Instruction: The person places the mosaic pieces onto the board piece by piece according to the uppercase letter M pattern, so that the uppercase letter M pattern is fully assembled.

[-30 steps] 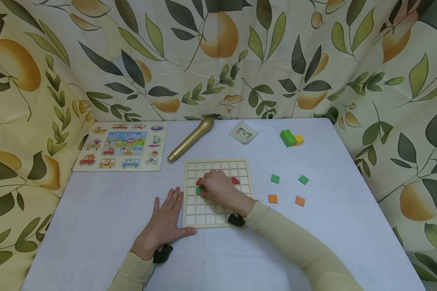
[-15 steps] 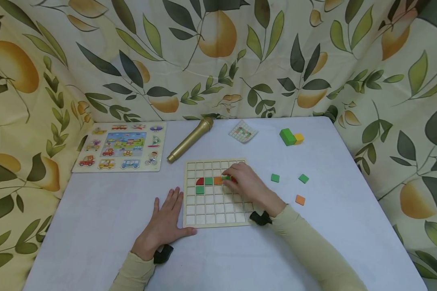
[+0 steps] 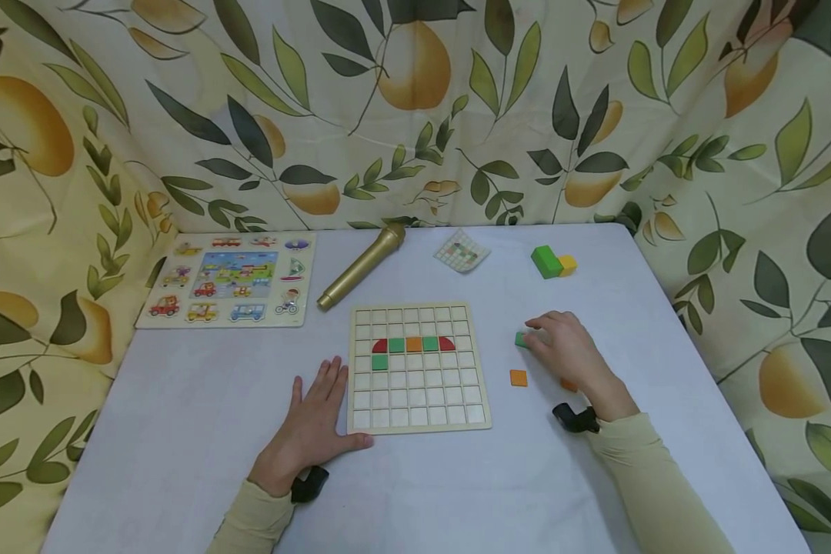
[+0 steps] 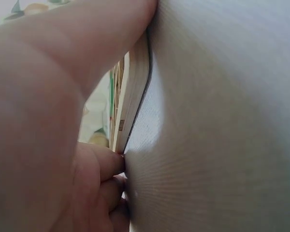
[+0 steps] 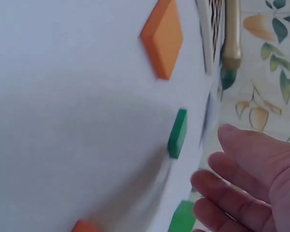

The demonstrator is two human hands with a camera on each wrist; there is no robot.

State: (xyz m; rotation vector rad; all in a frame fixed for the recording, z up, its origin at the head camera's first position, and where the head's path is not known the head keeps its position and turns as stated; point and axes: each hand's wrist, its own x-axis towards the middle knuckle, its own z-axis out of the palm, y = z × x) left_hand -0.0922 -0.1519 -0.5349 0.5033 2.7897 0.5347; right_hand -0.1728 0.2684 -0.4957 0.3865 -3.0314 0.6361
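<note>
At a white-covered bench (image 3: pixel 415 500), a person's left hand (image 3: pixel 309 419) is resting beside a grid board (image 3: pixel 418 396), its fingers spreading wide toward the left edge and its thumb lying by the near corner. The right hand (image 3: pixel 571 358), its fingers parted and holding nothing, is hovering over the right side of the bench near a loose green tile (image 5: pixel 178 134), which is lying clear of the fingertips in the right-wrist view. A second green tile (image 5: pixel 182 217) is peeking out past the fingers, an orange tile (image 3: pixel 518 378) is lying to the right of the board, and another orange tile (image 3: pixel 569 385) is showing partly from under the hand. On the board, a row is running from a red curved piece (image 3: pixel 381 346) through a green square (image 3: pixel 396 345), an orange square (image 3: pixel 414 344) and another green square (image 3: pixel 430 344) to a second red curved piece (image 3: pixel 446 344); one more green square (image 3: pixel 379 362) is filling the cell below the left-hand red piece. Behind, a puzzle board (image 3: pixel 225 312), a gold microphone (image 3: pixel 362 267), a gridded card (image 3: pixel 462 251), a green block (image 3: pixel 547 262) and a yellow block (image 3: pixel 568 265) are lining the rear of the bench, before a fruit-patterned backdrop (image 3: pixel 415 154).
</note>
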